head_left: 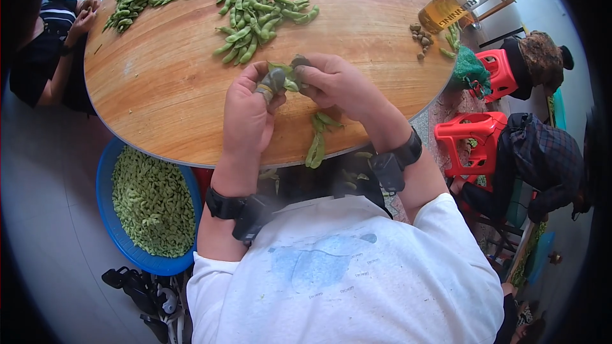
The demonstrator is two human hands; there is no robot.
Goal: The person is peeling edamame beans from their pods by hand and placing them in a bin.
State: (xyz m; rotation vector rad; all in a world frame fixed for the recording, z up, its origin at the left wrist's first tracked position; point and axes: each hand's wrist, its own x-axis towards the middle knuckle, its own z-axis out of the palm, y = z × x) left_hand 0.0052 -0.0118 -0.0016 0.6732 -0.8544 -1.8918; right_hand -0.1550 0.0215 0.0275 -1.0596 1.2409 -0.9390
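You are inside, maybe in a home or a small shop; I can't tell which. You have a gray floor (48, 216), a big wood table (172, 83) with green pods (245, 22) on it, a blue tub (103, 185) full of beans (153, 207), red stools (468, 126), and other people (545, 156) near you.

Left of the left hand (247, 111), the table (172, 89) offers open passage; bean pods (255, 22) block straight ahead, a bottle (449, 6) farther right.

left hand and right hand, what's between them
In the head view, a green pod is between the left hand and the right hand, held at their fingertips and partly hidden by them.
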